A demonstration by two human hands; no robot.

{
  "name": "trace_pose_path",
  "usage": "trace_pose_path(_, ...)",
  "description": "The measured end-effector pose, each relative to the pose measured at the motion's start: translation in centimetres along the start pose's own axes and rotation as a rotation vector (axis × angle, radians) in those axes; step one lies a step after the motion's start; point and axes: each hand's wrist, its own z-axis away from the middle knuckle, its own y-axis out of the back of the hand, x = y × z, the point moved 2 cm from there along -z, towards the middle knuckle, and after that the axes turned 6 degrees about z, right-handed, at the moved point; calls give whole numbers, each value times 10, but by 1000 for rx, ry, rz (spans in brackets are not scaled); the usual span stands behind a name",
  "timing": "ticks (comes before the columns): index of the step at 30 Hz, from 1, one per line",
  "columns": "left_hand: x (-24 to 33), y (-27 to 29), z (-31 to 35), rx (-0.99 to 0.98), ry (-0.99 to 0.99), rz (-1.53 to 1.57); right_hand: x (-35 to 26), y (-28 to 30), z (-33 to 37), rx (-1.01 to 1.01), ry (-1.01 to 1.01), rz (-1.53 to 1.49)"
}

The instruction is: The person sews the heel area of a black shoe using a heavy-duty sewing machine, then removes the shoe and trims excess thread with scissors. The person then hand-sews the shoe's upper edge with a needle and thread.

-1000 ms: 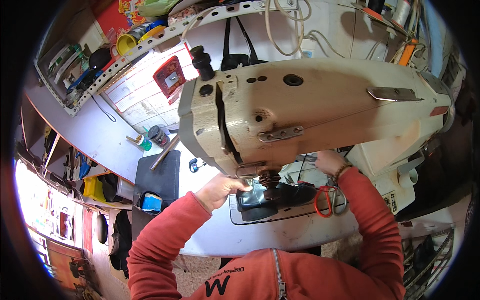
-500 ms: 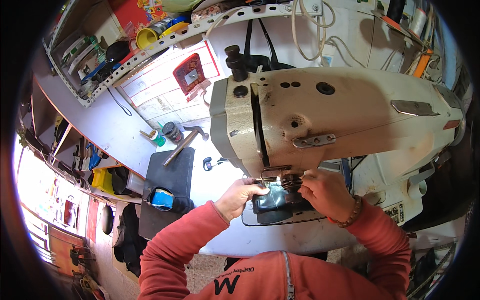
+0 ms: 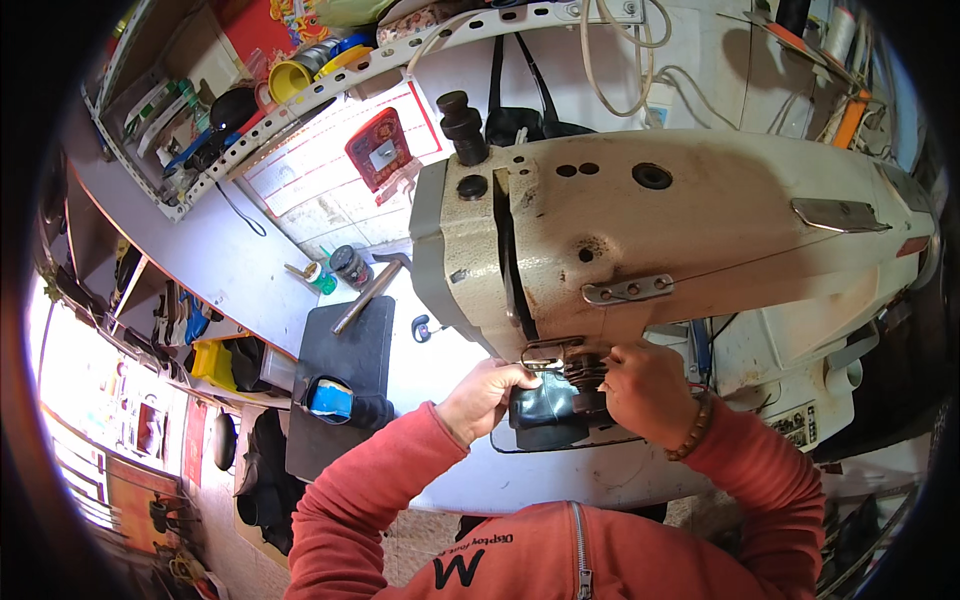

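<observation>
Black, shiny leather shows between the hands: a shoe [image 3: 548, 408] sits under the near end of the cream sewing machine [image 3: 720, 200], which hides part of it. The left hand [image 3: 480, 400] grips the shoe's left side, thumb on top, probably to steady it beneath the machine's head. The right hand [image 3: 652, 395] has its fingers curled at the coiled tension unit [image 3: 584, 374], just right of the shoe; whether they pinch the unit, a thread or nothing, I cannot tell. With one hand on each, the shoe is likely kept from slipping while the other works free. Left of the left hand, a dark pad [image 3: 360, 350] carries a second shoe [image 3: 374, 411] and a hammer [image 3: 366, 298], seemingly parked within reach but outside both arms' way on the worktop [image 3: 620, 470].
</observation>
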Motion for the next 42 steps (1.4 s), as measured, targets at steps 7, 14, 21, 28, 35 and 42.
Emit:
trace_pose_path(7, -3, 0, -4, -16, 33, 48, 8, -19, 32, 48, -391, -446)
trace_pose_path(14, 6, -5, 7, 40, 28, -33, 10, -26, 27, -129, -538, -525)
trace_pose_path(21, 14, -14, 17, 24, -62, -121, 9, -26, 21, -140, -555, -541)
trace_pose_path(28, 15, -7, 13, -18, -13, -92, 6, -22, 18, 12, -358, -356)
trace_pose_path(35, 5, -4, 3, -26, 3, 46, 2, 4, 5, -7, -188, -127)
trace_pose_path(42, 2, 4, -2, -69, -26, -66, -5, 8, -8, -46, -32, -5)
